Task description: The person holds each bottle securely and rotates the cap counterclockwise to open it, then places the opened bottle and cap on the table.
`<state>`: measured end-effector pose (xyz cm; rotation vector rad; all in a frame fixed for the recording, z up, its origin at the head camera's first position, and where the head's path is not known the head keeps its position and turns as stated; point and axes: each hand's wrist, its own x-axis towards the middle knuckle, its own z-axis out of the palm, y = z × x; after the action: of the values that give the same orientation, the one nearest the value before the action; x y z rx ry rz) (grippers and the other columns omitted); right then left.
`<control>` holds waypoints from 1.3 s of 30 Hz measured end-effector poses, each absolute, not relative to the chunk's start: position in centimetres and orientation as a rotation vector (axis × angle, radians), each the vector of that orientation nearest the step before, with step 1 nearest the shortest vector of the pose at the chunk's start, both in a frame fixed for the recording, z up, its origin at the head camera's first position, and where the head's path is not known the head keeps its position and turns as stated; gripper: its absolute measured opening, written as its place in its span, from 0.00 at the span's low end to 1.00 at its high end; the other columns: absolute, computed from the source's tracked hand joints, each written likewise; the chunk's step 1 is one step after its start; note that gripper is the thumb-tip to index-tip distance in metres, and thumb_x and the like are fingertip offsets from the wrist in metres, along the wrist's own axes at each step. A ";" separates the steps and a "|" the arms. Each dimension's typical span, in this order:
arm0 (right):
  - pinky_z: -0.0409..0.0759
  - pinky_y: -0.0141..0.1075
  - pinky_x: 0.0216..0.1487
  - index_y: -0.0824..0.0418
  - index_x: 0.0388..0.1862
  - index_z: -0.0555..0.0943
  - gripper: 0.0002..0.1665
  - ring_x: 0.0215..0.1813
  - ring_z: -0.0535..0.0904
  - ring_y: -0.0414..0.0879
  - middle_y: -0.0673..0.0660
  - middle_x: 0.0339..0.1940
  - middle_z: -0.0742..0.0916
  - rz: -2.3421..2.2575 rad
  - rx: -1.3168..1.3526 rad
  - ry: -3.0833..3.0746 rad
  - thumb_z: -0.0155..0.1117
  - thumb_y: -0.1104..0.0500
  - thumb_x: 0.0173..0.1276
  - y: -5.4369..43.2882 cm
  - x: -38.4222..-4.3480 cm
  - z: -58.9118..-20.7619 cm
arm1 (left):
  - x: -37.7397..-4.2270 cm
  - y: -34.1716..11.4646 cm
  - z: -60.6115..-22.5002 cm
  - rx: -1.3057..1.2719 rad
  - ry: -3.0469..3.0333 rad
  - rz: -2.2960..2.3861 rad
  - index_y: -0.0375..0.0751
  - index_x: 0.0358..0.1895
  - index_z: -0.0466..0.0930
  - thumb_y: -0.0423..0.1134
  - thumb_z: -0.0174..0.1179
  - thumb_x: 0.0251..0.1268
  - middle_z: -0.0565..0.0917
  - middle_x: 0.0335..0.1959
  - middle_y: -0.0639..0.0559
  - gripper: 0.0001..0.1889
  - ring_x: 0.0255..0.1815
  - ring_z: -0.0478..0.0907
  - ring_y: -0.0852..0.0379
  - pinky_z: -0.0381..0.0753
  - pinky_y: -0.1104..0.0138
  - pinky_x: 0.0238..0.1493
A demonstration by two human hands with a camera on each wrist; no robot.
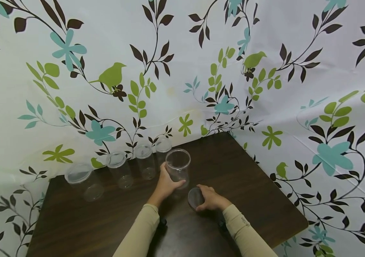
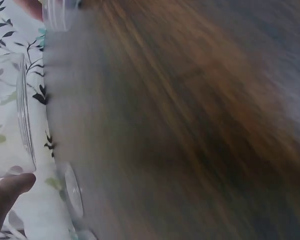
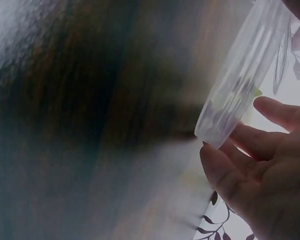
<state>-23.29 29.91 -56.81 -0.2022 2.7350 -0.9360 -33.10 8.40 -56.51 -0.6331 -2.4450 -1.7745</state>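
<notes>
My left hand (image 1: 167,184) grips a clear plastic jar (image 1: 178,166) around its side, with the uncovered mouth facing up. A round clear lid (image 1: 196,199) is pinched by the edge in my right hand (image 1: 212,198), tilted close over the table just right of the jar. In the right wrist view the lid (image 3: 242,75) shows its ridged rim, with fingers along its lower edge. The left wrist view catches the jar (image 2: 7,110) at the left edge, my thumb (image 2: 15,187) against it.
Several lidded clear jars stand in a row along the table's back edge, from a wide jar (image 1: 86,184) at the left to one (image 1: 163,146) behind my left hand. The dark wooden table (image 1: 227,164) meets a patterned cloth (image 1: 176,82) behind and at the right.
</notes>
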 end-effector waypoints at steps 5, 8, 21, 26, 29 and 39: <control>0.70 0.58 0.65 0.73 0.73 0.62 0.58 0.66 0.67 0.66 0.72 0.70 0.72 -0.887 -0.254 2.752 0.85 0.55 0.51 30.2 -23.3 -56.9 | -34.1 10.3 -56.6 -0.667 -2.482 -1.756 0.35 0.70 0.50 0.39 0.83 0.43 0.66 0.65 0.33 0.56 0.68 0.68 0.37 0.67 0.45 0.68; 0.69 0.59 0.66 0.74 0.73 0.62 0.59 0.67 0.67 0.67 0.73 0.70 0.72 -0.866 -0.285 2.758 0.85 0.55 0.49 30.2 -23.2 -56.7 | -34.7 11.2 -56.7 -0.652 -2.486 -1.762 0.34 0.69 0.50 0.37 0.83 0.43 0.65 0.64 0.33 0.55 0.67 0.67 0.37 0.66 0.46 0.68; 0.73 0.55 0.65 0.67 0.76 0.62 0.62 0.71 0.67 0.64 0.67 0.72 0.71 -0.655 -0.321 2.819 0.86 0.50 0.48 30.7 -22.7 -57.1 | -37.3 15.0 -57.6 -0.595 -2.456 -1.793 0.33 0.67 0.50 0.33 0.84 0.41 0.66 0.63 0.29 0.54 0.67 0.67 0.35 0.66 0.47 0.68; 0.77 0.51 0.62 0.65 0.75 0.64 0.62 0.69 0.70 0.60 0.64 0.70 0.73 -0.535 -0.354 2.884 0.87 0.47 0.46 30.6 -22.5 -57.7 | -38.1 15.7 -58.0 -0.525 -2.436 -1.813 0.33 0.65 0.51 0.30 0.83 0.41 0.65 0.61 0.29 0.52 0.65 0.68 0.33 0.67 0.45 0.67; 0.78 0.50 0.59 0.64 0.74 0.66 0.63 0.68 0.71 0.59 0.63 0.69 0.74 -0.456 -0.369 2.926 0.88 0.46 0.44 30.4 -22.5 -57.8 | -38.5 15.9 -58.2 -0.507 -2.407 -1.837 0.31 0.65 0.52 0.29 0.83 0.40 0.64 0.62 0.29 0.52 0.66 0.66 0.32 0.66 0.44 0.68; 0.82 0.42 0.51 0.63 0.74 0.67 0.65 0.63 0.73 0.56 0.61 0.64 0.75 -0.288 -0.410 3.010 0.90 0.44 0.38 30.3 -22.4 -57.8 | -40.0 17.1 -59.4 -0.444 -2.385 -1.801 0.31 0.64 0.53 0.29 0.84 0.37 0.63 0.60 0.30 0.52 0.65 0.66 0.33 0.65 0.46 0.68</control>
<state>-22.38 30.32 -57.79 -0.4102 3.0096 -0.2884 -40.03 17.09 -59.40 -0.4441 -2.3850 -1.8014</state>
